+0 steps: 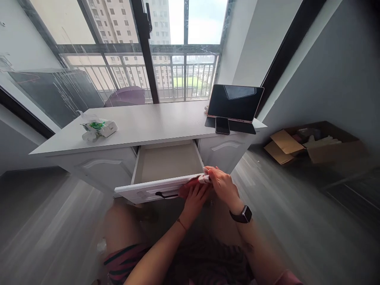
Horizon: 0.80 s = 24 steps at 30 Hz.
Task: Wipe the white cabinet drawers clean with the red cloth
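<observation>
A white drawer (166,186) stands pulled out of the desk, with bare inside walls and a dark handle (166,195) on its front. A red cloth (187,187) with a pale patterned part lies against the right end of the drawer front, folded near the top edge. My left hand (196,198) rests on this cloth, fingers stretched out along the front panel. At the drawer's right corner, my right hand (222,185) curls its fingers over the cloth and the top edge. A dark watch is on my right wrist. Part of the cloth is hidden beneath both hands.
On the white desk (166,118) are a tissue pack (102,127) at left, and a tablet (235,103) on its stand with a phone (222,126) at right. An opened cardboard box (335,152) holding things sits on the floor at right. Windows stand behind the desk.
</observation>
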Tool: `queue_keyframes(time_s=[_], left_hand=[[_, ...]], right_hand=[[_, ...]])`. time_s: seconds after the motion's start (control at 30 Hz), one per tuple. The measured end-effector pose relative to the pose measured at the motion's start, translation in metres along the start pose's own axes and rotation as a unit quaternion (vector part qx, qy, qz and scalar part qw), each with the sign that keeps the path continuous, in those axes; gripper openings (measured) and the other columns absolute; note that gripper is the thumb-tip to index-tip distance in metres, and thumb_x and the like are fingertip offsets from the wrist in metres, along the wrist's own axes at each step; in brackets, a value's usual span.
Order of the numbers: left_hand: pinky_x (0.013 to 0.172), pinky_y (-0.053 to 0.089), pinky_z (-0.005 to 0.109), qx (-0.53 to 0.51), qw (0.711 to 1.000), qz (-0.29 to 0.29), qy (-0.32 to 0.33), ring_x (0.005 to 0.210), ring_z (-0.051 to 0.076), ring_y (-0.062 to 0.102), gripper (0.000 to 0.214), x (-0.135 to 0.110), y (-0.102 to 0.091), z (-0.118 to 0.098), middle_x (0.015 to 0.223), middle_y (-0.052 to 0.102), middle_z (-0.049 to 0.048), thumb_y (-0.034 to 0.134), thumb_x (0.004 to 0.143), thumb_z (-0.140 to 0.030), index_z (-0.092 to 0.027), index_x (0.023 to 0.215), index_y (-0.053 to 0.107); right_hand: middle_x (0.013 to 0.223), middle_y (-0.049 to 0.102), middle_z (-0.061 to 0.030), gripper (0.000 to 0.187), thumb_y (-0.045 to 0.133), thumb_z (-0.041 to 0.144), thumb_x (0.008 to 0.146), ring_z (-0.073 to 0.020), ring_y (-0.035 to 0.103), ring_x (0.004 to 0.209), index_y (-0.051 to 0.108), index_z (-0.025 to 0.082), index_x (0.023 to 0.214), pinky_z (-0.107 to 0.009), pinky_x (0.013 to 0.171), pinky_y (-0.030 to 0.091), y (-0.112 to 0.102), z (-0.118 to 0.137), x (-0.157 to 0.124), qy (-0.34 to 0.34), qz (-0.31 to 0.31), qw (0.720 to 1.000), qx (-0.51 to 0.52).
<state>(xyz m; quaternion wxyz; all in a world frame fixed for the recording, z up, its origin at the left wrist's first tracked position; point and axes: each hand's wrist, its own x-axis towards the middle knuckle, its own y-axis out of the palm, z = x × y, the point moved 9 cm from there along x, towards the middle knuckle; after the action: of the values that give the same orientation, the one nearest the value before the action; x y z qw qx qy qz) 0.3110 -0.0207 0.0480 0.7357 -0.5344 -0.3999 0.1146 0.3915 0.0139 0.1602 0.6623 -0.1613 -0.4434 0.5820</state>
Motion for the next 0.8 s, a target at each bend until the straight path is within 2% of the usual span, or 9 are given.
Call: queue_keyframes(time_s=[0.1, 0.2, 0.3, 0.37, 0.47, 0.57, 0.7, 0.8], left_hand=[[0.102, 0.044, 0.039, -0.003, 0.999, 0.025, 0.039, 0.13, 0.02, 0.044, 0.05, 0.0, 0.015, -0.005, 0.144, 0.047, 0.0039, 0.038, 0.093, -0.015, -0.025, 0.142, 0.04], [0.101, 0.044, 0.029, 0.001, 0.996, 0.033, 0.079, 0.126, 0.014, 0.048, 0.049, -0.006, 0.03, -0.009, 0.142, 0.049, 0.0002, 0.036, 0.094, -0.014, -0.024, 0.141, 0.04], [0.103, 0.042, 0.027, 0.005, 0.995, 0.038, 0.089, 0.126, 0.012, 0.047, 0.049, -0.019, 0.042, -0.004, 0.143, 0.048, 0.0014, 0.036, 0.091, -0.01, -0.021, 0.139, 0.043], [0.104, 0.04, 0.027, -0.005, 0.995, 0.04, 0.09, 0.129, 0.014, 0.046, 0.051, -0.029, 0.045, 0.002, 0.145, 0.045, 0.0037, 0.038, 0.089, -0.009, -0.019, 0.139, 0.043], [0.11, 0.034, 0.034, -0.022, 0.996, 0.049, 0.076, 0.133, 0.019, 0.04, 0.056, -0.043, 0.037, 0.021, 0.15, 0.038, 0.0069, 0.043, 0.087, -0.012, -0.02, 0.142, 0.038], [0.113, 0.029, 0.041, -0.017, 0.997, 0.064, 0.045, 0.137, 0.023, 0.035, 0.062, -0.054, 0.019, 0.051, 0.153, 0.032, 0.0094, 0.046, 0.085, -0.017, -0.021, 0.145, 0.033], [0.113, 0.028, 0.041, 0.004, 0.996, 0.089, 0.026, 0.137, 0.022, 0.035, 0.062, -0.077, -0.008, 0.099, 0.153, 0.032, 0.0095, 0.046, 0.085, -0.018, -0.021, 0.145, 0.032], [0.112, 0.031, 0.037, 0.017, 0.994, 0.103, 0.039, 0.135, 0.02, 0.038, 0.061, -0.107, -0.024, 0.132, 0.151, 0.036, 0.0088, 0.044, 0.085, -0.015, -0.021, 0.144, 0.033]], right_hand=[[0.104, 0.072, -0.003, 0.048, 0.022, 0.044, 0.1, -0.0193, 0.065, 0.1, 0.064, 0.024, 0.11, -0.04, 0.102, 0.041, -0.001, 0.001, 0.001, 0.003, -0.003, 1.0, -0.006], [0.095, 0.073, -0.0021, 0.048, 0.025, 0.045, 0.1, -0.0188, 0.067, 0.091, 0.068, 0.024, 0.096, -0.038, 0.1, 0.041, 0.0, 0.006, 0.002, -0.007, 0.003, 0.999, -0.037], [0.084, 0.073, -0.0033, 0.05, 0.025, 0.045, 0.099, -0.0187, 0.067, 0.083, 0.068, 0.022, 0.085, -0.038, 0.098, 0.043, 0.002, 0.01, 0.003, -0.011, 0.002, 0.997, -0.074], [0.086, 0.073, -0.0041, 0.049, 0.027, 0.045, 0.099, -0.019, 0.067, 0.083, 0.068, 0.021, 0.086, -0.038, 0.098, 0.043, 0.003, 0.01, 0.003, -0.012, -0.005, 0.996, -0.089], [0.09, 0.073, -0.0046, 0.044, 0.031, 0.043, 0.099, -0.0197, 0.067, 0.086, 0.068, 0.02, 0.09, -0.039, 0.099, 0.042, 0.004, 0.009, 0.001, -0.013, -0.016, 0.995, -0.097], [0.091, 0.073, -0.005, 0.042, 0.032, 0.041, 0.099, -0.0199, 0.067, 0.087, 0.068, 0.02, 0.091, -0.04, 0.1, 0.042, 0.005, 0.009, 0.0, -0.016, -0.024, 0.995, -0.094], [0.091, 0.073, -0.0052, 0.042, 0.033, 0.042, 0.098, -0.0208, 0.067, 0.087, 0.068, 0.02, 0.09, -0.042, 0.1, 0.044, 0.003, 0.011, -0.001, -0.021, -0.041, 0.995, -0.088], [0.089, 0.073, -0.0054, 0.042, 0.033, 0.042, 0.098, -0.0205, 0.068, 0.084, 0.068, 0.02, 0.088, -0.042, 0.099, 0.044, 0.003, 0.012, -0.002, -0.026, -0.051, 0.994, -0.09]])
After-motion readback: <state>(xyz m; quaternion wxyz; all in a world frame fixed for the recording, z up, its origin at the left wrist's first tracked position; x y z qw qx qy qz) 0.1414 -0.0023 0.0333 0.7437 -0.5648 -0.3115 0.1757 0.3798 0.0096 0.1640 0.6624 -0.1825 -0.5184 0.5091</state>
